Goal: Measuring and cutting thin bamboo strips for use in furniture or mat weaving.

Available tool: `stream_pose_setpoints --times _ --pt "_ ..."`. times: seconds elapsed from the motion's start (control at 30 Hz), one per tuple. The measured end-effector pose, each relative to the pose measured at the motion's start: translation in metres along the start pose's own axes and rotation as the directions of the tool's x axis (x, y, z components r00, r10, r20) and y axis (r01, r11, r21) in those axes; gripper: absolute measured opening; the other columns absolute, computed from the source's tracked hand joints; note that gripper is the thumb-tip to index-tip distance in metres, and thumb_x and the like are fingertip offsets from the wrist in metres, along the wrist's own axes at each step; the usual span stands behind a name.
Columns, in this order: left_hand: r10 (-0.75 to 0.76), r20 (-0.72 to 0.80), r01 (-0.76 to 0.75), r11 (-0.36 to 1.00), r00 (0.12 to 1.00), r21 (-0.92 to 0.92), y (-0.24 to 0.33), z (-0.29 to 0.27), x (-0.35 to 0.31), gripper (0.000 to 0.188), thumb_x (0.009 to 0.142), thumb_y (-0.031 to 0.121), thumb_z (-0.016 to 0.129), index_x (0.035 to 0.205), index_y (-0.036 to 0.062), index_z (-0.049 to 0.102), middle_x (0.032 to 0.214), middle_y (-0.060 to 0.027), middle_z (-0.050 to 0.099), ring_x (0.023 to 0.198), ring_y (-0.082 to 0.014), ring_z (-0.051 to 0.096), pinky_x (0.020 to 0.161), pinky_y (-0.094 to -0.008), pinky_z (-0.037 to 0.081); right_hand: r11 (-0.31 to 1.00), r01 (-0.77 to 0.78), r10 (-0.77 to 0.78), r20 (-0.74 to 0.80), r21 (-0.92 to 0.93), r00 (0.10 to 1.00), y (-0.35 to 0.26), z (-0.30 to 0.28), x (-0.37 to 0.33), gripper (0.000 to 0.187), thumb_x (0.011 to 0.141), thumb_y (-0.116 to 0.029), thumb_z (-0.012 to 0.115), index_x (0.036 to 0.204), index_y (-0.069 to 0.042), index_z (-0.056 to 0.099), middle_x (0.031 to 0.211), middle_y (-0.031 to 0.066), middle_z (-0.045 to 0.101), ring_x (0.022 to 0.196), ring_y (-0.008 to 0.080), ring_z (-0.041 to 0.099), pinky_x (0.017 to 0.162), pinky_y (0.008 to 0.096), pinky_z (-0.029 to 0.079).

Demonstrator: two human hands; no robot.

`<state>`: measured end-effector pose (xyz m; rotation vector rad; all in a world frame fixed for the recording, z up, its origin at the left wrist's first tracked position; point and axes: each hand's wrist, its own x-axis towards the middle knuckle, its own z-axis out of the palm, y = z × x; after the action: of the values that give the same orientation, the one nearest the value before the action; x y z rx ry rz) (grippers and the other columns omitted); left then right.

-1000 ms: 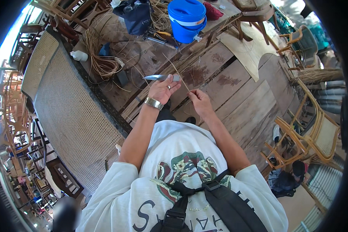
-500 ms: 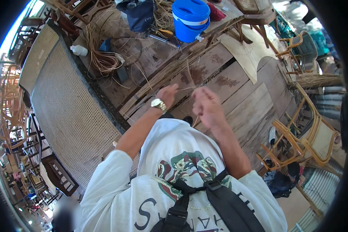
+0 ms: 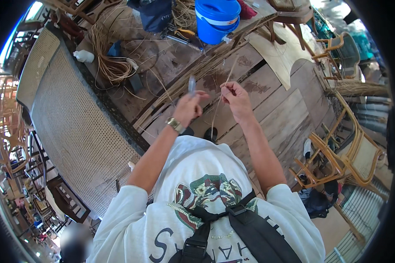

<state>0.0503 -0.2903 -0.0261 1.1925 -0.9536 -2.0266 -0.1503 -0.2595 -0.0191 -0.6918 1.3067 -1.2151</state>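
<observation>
At frame centre, the right hand [image 3: 236, 100] pinches a thin, light, springy rattan strand [image 3: 218, 101] that likely kinks if bent sharply, best gripped near its end, while the left hand [image 3: 189, 107] closes around a small blade [image 3: 192, 84].

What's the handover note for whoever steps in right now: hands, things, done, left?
Left hand: raised over the bench, closed grip on a small blade that points up.
Right hand: closed grip pinching a thin cane strand; the strand hangs down between the hands and rises past the fingers.
Around: wooden bench, loose cane coil at far left, blue bucket at the far edge, woven panel to the left.
Done: strand picked up, blade in hand.
Left: blade is not on the strand; it looks untrimmed, though I cannot be sure.
</observation>
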Motion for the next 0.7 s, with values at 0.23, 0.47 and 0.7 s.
stream_pose_setpoints --times 0.23,0.47,0.7 --pt "-0.044 0.059 0.013 0.893 0.997 0.450 -0.007 0.022 0.020 0.023 0.090 0.022 0.069 0.094 -0.0010 0.071 0.076 -0.0035 0.070 0.068 -0.0098 0.061 0.066 -0.0271 0.049 0.720 0.022 -0.383 -0.370 -0.694 0.846 0.001 -0.029 -0.005 0.021 0.095 -0.019 0.064 0.108 -0.003 0.059 0.089 0.0059 0.062 0.075 0.0159 0.059 0.067 0.0322 0.049" --pt "-0.123 0.245 -0.043 0.816 0.962 0.577 0.006 0.021 0.045 0.024 0.085 0.023 0.072 0.091 -0.0002 0.072 0.076 -0.0039 0.071 0.071 -0.0093 0.063 0.069 -0.0265 0.050 -0.089 0.505 -0.579 0.457 -0.859 0.675 -0.070 -0.048 -0.005 0.024 0.093 -0.021 0.062 0.108 -0.003 0.060 0.094 0.0121 0.065 0.080 0.0250 0.061 0.073 0.0357 0.049" --pt "-0.506 0.452 -0.205 0.469 0.735 0.859 0.071 -0.064 0.062 0.040 0.096 0.040 0.059 0.076 0.0055 0.067 0.067 0.0003 0.061 0.066 -0.0119 0.054 0.068 -0.0335 0.046 0.519 0.119 0.163 0.235 -0.846 0.958 -0.058 -0.113 -0.020 0.016 0.094 -0.016 0.060 0.099 -0.001 0.064 0.076 0.0110 0.062 0.071 0.0205 0.058 0.068 0.0341 0.047"
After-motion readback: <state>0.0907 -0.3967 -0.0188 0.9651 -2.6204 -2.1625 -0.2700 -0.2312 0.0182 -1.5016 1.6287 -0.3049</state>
